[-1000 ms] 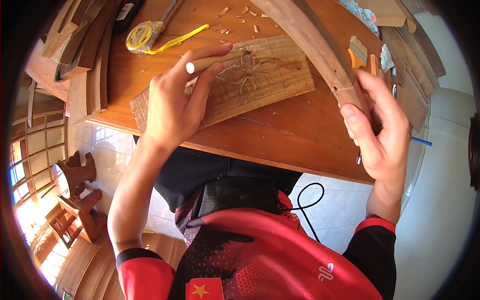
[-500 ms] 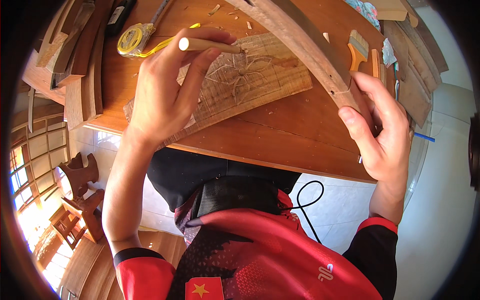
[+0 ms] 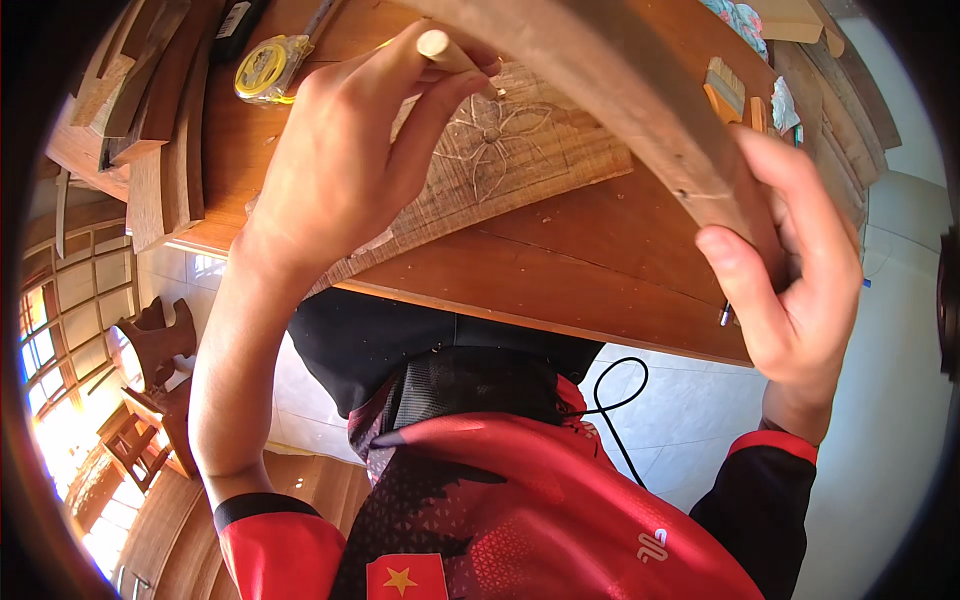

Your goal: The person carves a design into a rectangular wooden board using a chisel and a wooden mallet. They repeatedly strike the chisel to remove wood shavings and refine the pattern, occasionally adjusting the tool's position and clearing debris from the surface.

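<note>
My left hand [image 3: 345, 150] is closed round the pale, round wooden handle of a carving chisel [image 3: 450, 55]. The handle slants over a wooden board [image 3: 575, 150], its lower end close to a flower carved in the surface; the blade cannot be made out. My right hand [image 3: 805, 270] grips one end of a long, curved piece of brown wood [image 3: 640, 105], thumb in front and fingers behind. This wood is raised above the table, crosses in front of the board's far part, and runs out of view at the top.
A yellow tape measure [image 3: 268, 70] lies on the brown table [image 3: 480, 270] at left, beside stacked curved wood pieces [image 3: 165, 165]. At right are a flat brush [image 3: 725, 90] and more boards [image 3: 835, 110]. A black cable [image 3: 605, 400] loops below the table edge.
Both hands have come nearer to the camera. The chisel handle has shifted right and up and stands steeper. The curved wood has moved right and looks larger, covering more of the table.
</note>
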`<state>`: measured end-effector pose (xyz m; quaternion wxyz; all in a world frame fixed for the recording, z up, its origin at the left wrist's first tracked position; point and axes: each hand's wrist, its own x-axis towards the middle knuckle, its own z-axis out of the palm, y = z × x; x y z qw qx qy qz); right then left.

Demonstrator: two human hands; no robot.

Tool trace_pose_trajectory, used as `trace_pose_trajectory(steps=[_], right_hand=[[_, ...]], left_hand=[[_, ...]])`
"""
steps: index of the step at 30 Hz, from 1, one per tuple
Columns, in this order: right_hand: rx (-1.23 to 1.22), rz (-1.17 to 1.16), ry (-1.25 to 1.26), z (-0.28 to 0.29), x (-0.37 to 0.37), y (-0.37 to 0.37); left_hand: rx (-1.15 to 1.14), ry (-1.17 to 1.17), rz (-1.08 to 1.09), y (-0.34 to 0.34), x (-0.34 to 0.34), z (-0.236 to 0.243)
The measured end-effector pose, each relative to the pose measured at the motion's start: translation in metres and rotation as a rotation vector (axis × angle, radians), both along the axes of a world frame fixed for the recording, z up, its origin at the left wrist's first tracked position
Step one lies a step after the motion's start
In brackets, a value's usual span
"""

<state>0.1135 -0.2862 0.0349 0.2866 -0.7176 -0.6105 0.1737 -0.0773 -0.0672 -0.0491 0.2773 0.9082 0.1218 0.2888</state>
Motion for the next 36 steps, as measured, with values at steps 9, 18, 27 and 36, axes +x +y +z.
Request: trace_pose_trajectory(steps=[9,18,27,36], right_hand=[[0.071,0.092,-0.117,-0.009,-0.012,0.006],[0.06,0.116,-0.051,-0.025,-0.013,0.001],[-0.02,-0.261,0.425,-0.051,-0.014,-0.026],[-0.023,-0.312,0.383,-0.068,-0.006,-0.015]], left_hand=[[0.063,-0.104,0.072,-0.011,-0.009,-0.032],[-0.063,-0.106,0.2,-0.034,-0.021,-0.041],[-0.126,-0.115,0.196,-0.048,-0.024,-0.036],[-0.436,-0.24,0.338,-0.04,-0.013,-0.041]])
